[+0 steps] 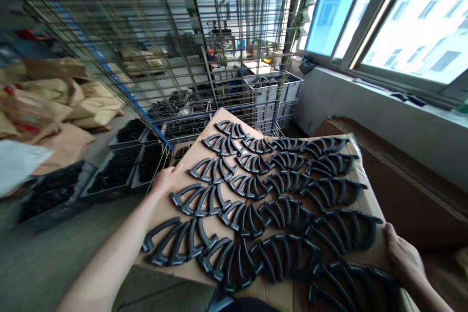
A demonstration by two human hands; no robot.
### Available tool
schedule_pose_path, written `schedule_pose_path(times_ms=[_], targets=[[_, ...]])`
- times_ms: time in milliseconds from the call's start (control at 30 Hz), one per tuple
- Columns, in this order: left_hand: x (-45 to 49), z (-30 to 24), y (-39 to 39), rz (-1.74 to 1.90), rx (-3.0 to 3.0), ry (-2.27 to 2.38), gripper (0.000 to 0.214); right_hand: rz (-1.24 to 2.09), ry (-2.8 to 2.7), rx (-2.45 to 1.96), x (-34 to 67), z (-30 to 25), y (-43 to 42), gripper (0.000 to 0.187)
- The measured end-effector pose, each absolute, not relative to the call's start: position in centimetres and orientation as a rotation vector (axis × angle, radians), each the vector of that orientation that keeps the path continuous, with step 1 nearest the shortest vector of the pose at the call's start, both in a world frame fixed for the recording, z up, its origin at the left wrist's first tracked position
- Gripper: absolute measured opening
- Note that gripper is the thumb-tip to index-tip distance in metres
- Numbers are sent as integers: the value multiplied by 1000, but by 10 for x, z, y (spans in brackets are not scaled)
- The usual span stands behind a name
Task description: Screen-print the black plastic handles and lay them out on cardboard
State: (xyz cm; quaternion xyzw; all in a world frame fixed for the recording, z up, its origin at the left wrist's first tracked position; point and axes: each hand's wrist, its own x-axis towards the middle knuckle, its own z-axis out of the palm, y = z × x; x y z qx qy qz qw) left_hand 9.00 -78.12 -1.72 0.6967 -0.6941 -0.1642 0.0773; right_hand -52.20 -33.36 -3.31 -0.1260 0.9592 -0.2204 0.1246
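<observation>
A wide cardboard sheet (204, 175) spans the space in front of me, carrying rows of black curved handle-like parts (287, 212) laid in fan-shaped groups. My left hand (165, 179) grips its left edge, the thumb on top and the other fingers hidden below. On the right, my right hand (404, 253) is closed on the opposite edge, close to the nearer rows of parts. The sheet's far left corner reaches the wire rack (204, 34). Whether it rests on anything underneath is hidden.
Grey crates (87, 180) of black parts stand on the floor at left, near brown paper sacks (44, 102). Stacked grey crates (288, 92) stand behind the rack. At right, large cardboard sheets (402, 175) lean below the window sill (383, 92).
</observation>
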Motion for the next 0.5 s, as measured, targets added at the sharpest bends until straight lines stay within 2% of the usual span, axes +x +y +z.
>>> schedule_pose_path(times_ms=[267,500], targets=[[234,-81,-807,-571,2462,-1663,52,-656,2511,-747,-506,-65,-572,65],[283,-152,-817,-627,2604,-1442,48,-562,2427,-830,-485,-111,-686,71]])
